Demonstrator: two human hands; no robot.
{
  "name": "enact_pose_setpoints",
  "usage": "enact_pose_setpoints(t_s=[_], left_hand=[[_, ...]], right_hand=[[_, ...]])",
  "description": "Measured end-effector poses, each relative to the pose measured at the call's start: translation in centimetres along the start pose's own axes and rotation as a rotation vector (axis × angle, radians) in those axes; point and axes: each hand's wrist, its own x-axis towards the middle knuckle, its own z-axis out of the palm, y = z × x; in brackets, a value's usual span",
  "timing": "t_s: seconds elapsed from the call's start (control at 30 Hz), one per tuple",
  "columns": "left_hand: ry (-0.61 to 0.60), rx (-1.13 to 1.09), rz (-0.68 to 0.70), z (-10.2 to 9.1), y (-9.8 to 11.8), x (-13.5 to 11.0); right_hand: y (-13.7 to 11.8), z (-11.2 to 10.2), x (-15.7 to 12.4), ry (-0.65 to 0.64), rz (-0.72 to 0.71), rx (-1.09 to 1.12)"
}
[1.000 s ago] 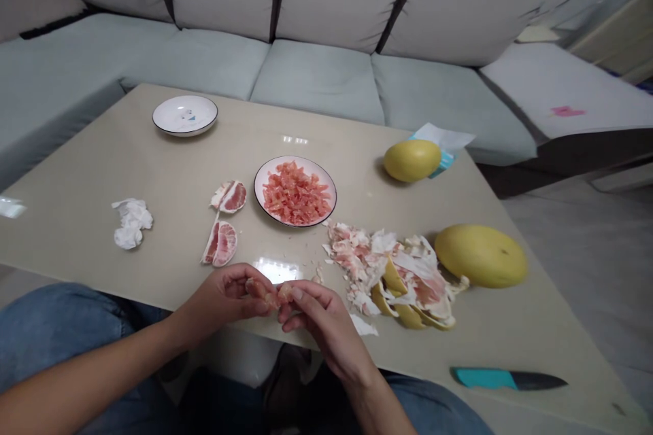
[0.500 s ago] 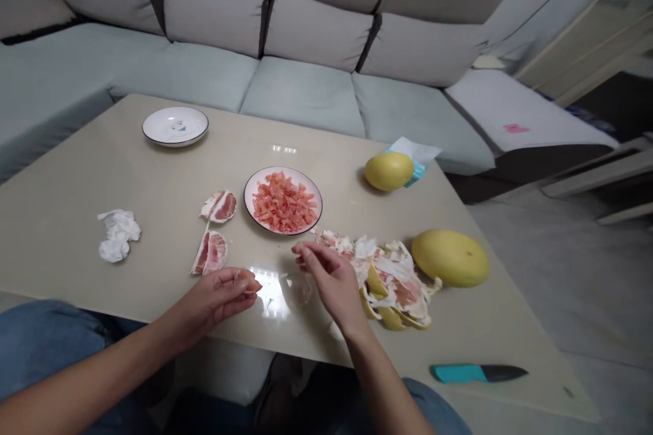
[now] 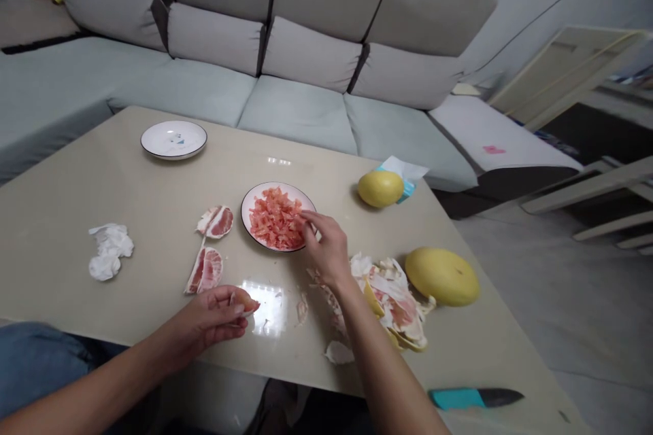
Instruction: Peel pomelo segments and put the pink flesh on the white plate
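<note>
In the head view my left hand (image 3: 217, 316) is closed on a small pomelo segment (image 3: 245, 300) above the front part of the table. My right hand (image 3: 326, 245) reaches over the right rim of a dark-edged plate (image 3: 245, 224) heaped with pink pomelo pulp (image 3: 275, 219). Its thumb and fingers are bent together at the pulp; whatever they pinch is too small to make out. Two unpeeled pomelo pieces (image 3: 207, 270) lie left of this plate, near my left hand. Peel and membrane scraps (image 3: 395, 299) are piled beside my right forearm.
A whole pomelo (image 3: 443, 276) stands right of the peel, another yellow pomelo (image 3: 380, 189) farther back by a tissue pack (image 3: 408, 180). A turquoise-handled knife (image 3: 474, 397) lies at the front right. Crumpled tissue (image 3: 109, 250) and a second plate (image 3: 174, 141) are on the left.
My right hand has moved forward from above the front of the table to the plate of pulp. My left hand keeps the pomelo segment in about the same place. The view has tilted up slightly.
</note>
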Motion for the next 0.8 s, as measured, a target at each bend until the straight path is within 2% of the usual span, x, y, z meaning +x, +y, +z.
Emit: enact_pose_setpoints(t_s=[0.07,0.13,0.27,0.33,0.37,0.43,0.53,0.8], left_hand=[[-0.003,-0.011,0.006,-0.2,0.0,0.0],[-0.005,-0.045,0.006,-0.2,-0.1,-0.1],[0.017,-0.138,0.005,0.2,-0.5,-0.3],[0.02,-0.149,0.025,0.6,-0.6,-0.5],[0.019,-0.144,0.039,0.9,-0.6,-0.5],[0.024,-0.126,0.075,1.3,-0.7,-0.6],[0.039,-0.073,0.134,1.7,-1.0,-0.7],[0.034,0.133,0.322,1.9,-1.9,-0.1]], right_hand=[[-0.4,-1.2,-0.8,0.03,0.041,0.009],[-1.2,-2.5,-2.3,0.004,0.085,0.022],[-4.6,-3.4,-6.6,-0.205,0.107,0.097],[-6.7,-3.0,-8.7,-0.35,0.201,0.223],[-7.7,-2.6,-9.7,-0.376,0.247,0.284],[-9.2,-1.8,-11.1,-0.352,0.317,0.368],[-10.2,-0.9,-12.1,-0.262,0.348,0.407],[-10.2,-0.6,-12.5,-0.145,0.26,0.367]])
